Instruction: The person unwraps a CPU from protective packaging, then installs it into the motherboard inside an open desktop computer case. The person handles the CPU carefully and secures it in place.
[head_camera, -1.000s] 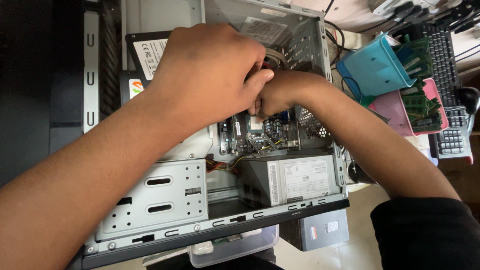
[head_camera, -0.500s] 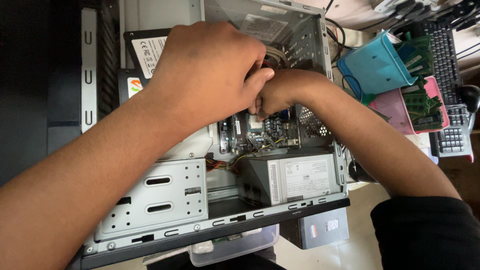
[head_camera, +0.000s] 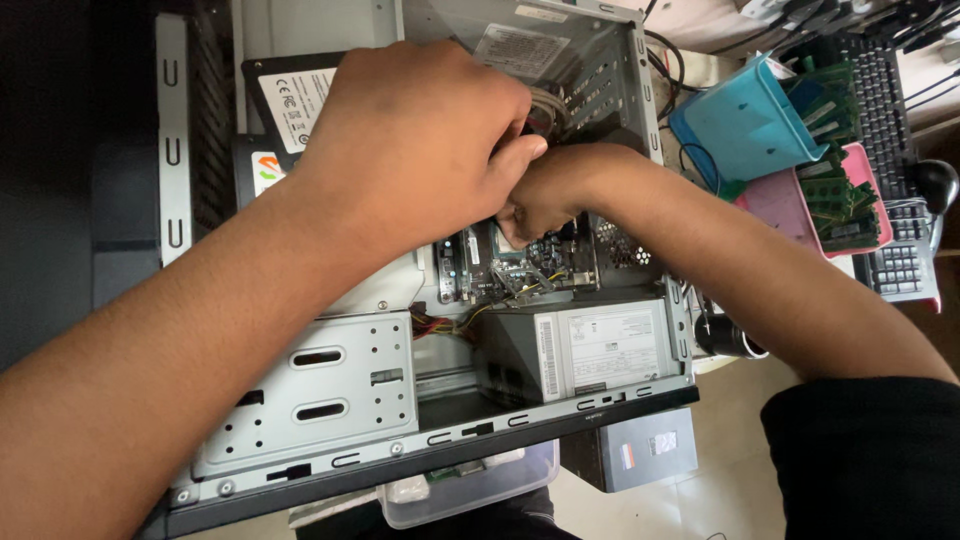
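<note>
Case: one open grey computer case (head_camera: 300, 440) lying on its side, both hands inside it.
Power supply: one grey box (head_camera: 590, 350) below the hands.
Trays: one blue (head_camera: 740, 125), one pink (head_camera: 775, 200), right of the case.
Left hand (head_camera: 420, 150): curled closed over the motherboard (head_camera: 520, 265); what it grips is hidden.
Right hand (head_camera: 550, 195): fisted, touching the left; contents unclear.

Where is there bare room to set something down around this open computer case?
Bare floor shows between the case, the small grey box and the right sleeve. The drive cage top is flat and bare. It is crowded where both hands meet over the motherboard, and among the blue bin, pink tray and keyboard.
</note>
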